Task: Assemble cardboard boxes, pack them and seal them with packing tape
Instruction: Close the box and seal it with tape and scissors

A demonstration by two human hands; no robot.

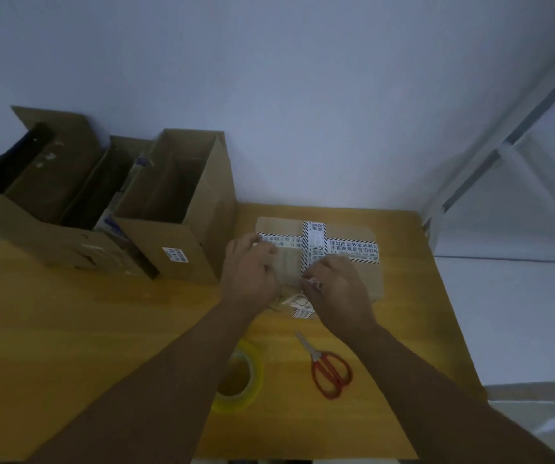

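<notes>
At the yellow tabletop's (102, 329) far right, the flat brown cardboard box (366, 277) lies under both hands: left hand (251, 269) pressing its left half, right hand (339, 289) pinching the near end of the white black-striped tape strip (314, 242) running far-to-near.

Your yellow wooden table (68, 329) carries two tall open cartons (175, 249) side by side at its far left. Just to their right sits a small flat box (366, 276) crossed with printed tape (353, 251). Nearer you lie a roll of clear tape (256, 380) and red-handled scissors (331, 370), apart from each other, with paper scraps (301, 308) against the box's near edge.
</notes>
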